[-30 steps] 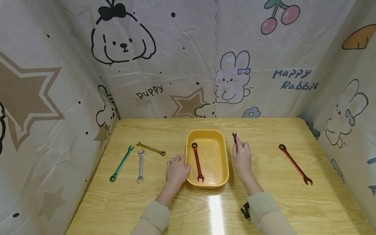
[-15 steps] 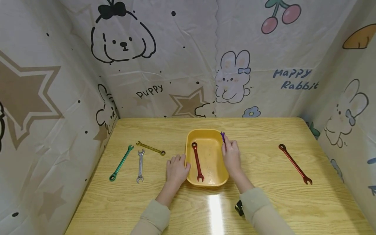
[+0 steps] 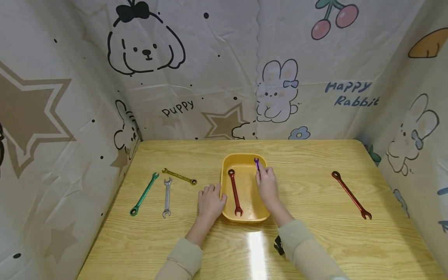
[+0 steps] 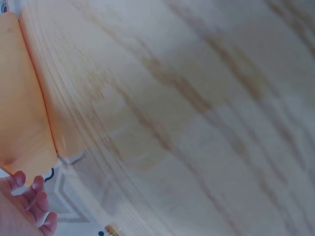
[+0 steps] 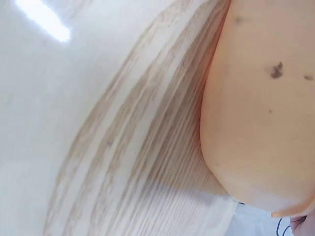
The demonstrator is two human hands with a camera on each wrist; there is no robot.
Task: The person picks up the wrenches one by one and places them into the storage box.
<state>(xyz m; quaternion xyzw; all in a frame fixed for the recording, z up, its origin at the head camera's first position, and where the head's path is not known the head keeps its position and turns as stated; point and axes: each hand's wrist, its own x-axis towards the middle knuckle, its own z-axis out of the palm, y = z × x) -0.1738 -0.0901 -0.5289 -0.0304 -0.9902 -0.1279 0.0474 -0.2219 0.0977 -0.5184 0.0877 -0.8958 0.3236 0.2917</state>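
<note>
A yellow plastic basin [image 3: 250,218] stands mid-table with a red wrench [image 3: 235,192] lying along its left side. My left hand [image 3: 211,201] holds the basin's left edge, its thumb at the rim; in the left wrist view the left hand's fingers [image 4: 37,199] are bent beside the basin wall [image 4: 22,88]. My right hand [image 3: 268,186] grips a small purple wrench [image 3: 257,163] over the right part of the basin, the open-ended head pointing away and the rest hidden by the fingers. Only a sliver of the right hand [image 5: 298,225] shows in the right wrist view, at the basin's edge.
Left of the basin lie a green wrench [image 3: 144,194], a silver wrench [image 3: 167,197] and a gold wrench [image 3: 179,176]. Another red wrench [image 3: 351,195] lies far right. Printed cloth [image 3: 217,70] encloses the wooden table [image 3: 304,155] at the back and sides.
My right hand has carried the purple wrench leftward, from beside the basin to over its right part. The left hand stays at the basin's left edge.
</note>
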